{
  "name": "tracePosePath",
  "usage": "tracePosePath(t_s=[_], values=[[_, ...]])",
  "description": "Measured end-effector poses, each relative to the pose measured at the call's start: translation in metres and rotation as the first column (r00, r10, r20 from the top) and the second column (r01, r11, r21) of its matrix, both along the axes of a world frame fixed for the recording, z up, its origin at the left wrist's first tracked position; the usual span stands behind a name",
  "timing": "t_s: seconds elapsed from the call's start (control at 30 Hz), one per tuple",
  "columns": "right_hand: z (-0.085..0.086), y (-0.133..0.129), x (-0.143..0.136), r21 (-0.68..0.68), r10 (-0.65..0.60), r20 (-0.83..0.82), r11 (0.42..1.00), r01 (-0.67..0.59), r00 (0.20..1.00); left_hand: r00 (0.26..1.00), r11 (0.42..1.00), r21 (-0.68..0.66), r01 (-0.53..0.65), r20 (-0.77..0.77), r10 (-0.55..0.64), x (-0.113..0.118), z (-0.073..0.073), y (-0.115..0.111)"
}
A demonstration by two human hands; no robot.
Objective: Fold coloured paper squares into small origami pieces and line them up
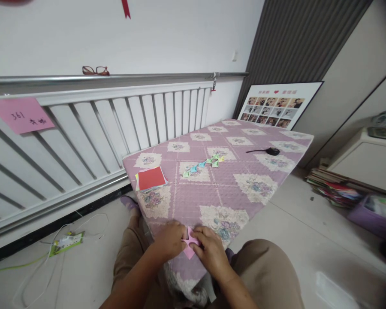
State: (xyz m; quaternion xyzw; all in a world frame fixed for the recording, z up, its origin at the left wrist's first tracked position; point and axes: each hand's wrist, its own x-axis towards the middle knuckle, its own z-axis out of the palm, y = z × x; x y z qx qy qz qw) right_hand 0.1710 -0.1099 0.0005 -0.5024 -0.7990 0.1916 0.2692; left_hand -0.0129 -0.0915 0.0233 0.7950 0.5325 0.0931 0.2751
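Observation:
A folded piece of pink paper (189,249) lies at the near end of the table, between my two hands. My left hand (171,240) pinches its left side, fingers curled. On the right side, my right hand (210,249) grips the paper with thumb and fingers. The pink paper has a pointed tip toward me and another pointing away. Farther up the cloth, a row of small folded paper pieces (194,168) in green, blue and yellow runs diagonally. A stack of square sheets with a red sheet (151,178) on top sits near the table's left edge.
The table (193,206) wears a purple floral cloth. A black item with a strap (272,151) lies toward its right side. Behind stand a white radiator (99,124) and a photo board (273,105). A power strip (67,243) is on the floor at left.

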Motion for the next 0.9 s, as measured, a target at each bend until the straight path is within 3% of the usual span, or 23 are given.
tracePosePath(t_s=[0.2,0.53,0.7,0.8,0.9], values=[[0.002,-0.001,0.000,-0.018,0.030,-0.005,0.999,-0.030,1.000,0.970,0.989,-0.068,-0.129,0.197,0.140,0.003,-0.004,-0.011],[0.018,-0.007,-0.006,-0.075,0.129,-0.124,0.987,-0.139,0.984,0.867,0.953,-0.095,-0.288,0.397,0.302,0.003,0.006,-0.032],[0.034,-0.014,-0.009,-0.111,0.150,-0.233,0.978,-0.179,0.961,0.805,0.972,-0.062,-0.227,0.549,0.223,-0.001,0.014,-0.038],[0.043,-0.019,-0.010,-0.136,0.136,-0.264,0.975,-0.177,0.955,0.764,0.950,-0.204,-0.237,0.565,0.312,-0.002,0.021,-0.043],[0.050,-0.022,-0.011,-0.181,0.090,-0.301,0.972,-0.150,0.949,0.749,0.930,-0.203,-0.307,0.552,0.367,-0.001,0.028,-0.049]])
